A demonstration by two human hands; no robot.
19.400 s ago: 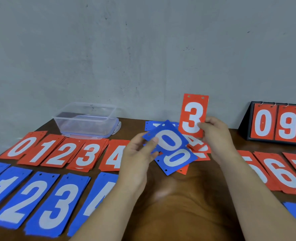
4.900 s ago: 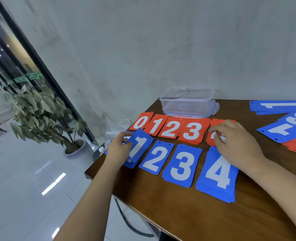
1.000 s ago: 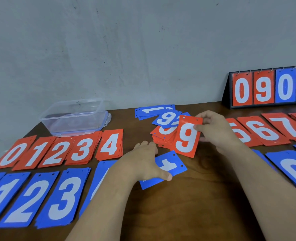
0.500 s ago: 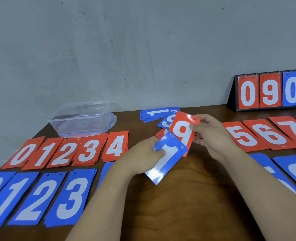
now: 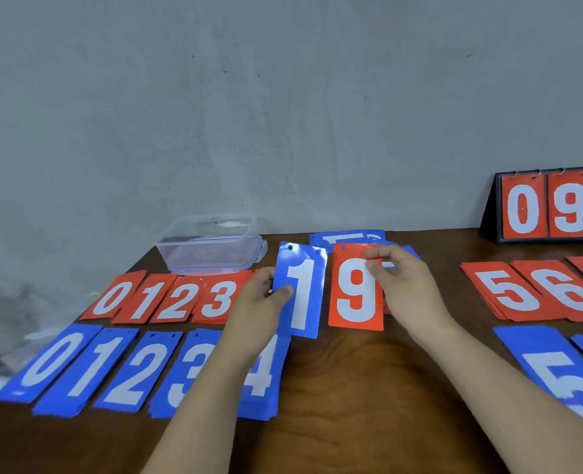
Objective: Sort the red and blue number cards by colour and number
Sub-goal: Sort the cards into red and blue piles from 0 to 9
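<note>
My left hand [image 5: 259, 302] holds a blue 1 card [image 5: 300, 289] upright above the table's middle. Beside it my right hand [image 5: 403, 285] holds a red 9 card [image 5: 355, 292] by its top right corner. On the left lie red piles 0 to 3 [image 5: 167, 299] and, nearer me, blue piles 0 to 4 [image 5: 119, 367]; my left arm covers the red 4 and part of the blue 3 and 4. Red piles 5, 6, 7 [image 5: 536, 292] and a blue 5 pile [image 5: 556, 374] lie on the right. Unsorted blue cards [image 5: 348, 237] show behind the held cards.
A clear plastic box [image 5: 211, 244] stands at the back left of the brown table [image 5: 358, 398]. A black flip scoreboard [image 5: 550, 206] showing red 0 and 9 stands at the back right against the grey wall.
My left hand has lifted the blue 1 off the table and turned it upright. My right hand has brought the red 9 upright beside it. The view has shifted a little left.
</note>
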